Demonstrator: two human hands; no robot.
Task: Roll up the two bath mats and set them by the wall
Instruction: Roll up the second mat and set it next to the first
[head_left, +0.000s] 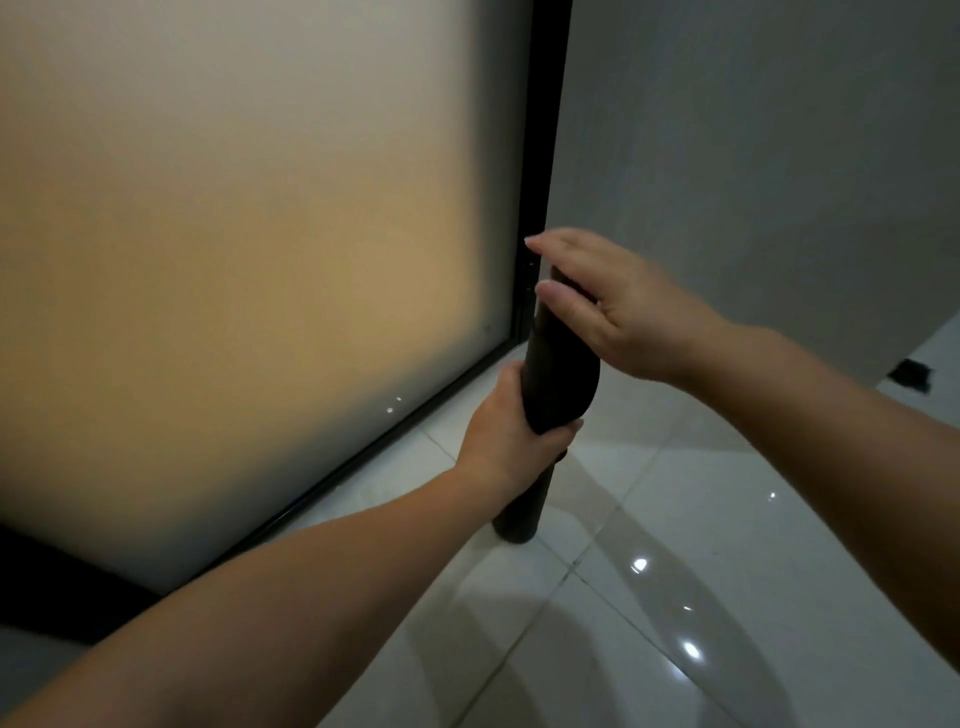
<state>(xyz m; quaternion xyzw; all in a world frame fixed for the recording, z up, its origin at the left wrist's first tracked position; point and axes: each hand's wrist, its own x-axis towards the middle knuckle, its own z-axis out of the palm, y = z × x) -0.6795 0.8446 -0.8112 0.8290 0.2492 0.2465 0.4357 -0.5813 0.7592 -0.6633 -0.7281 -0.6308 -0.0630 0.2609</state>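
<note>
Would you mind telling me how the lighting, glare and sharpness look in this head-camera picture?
Head view: dim overall; the frosted glass panel glows warm orange from behind; small bright glare spots sit on the glossy floor tiles; the dark rolled mat shows almost no detail; the right hand is slightly soft, perhaps motion blur; the wide lens bends the black door frame.

The frosted glass panel (249, 249) and its black frame (543, 156) block the left, the grey wall (753, 156) closes the back, while the tiled floor (675, 519) lies open rightward.
</note>
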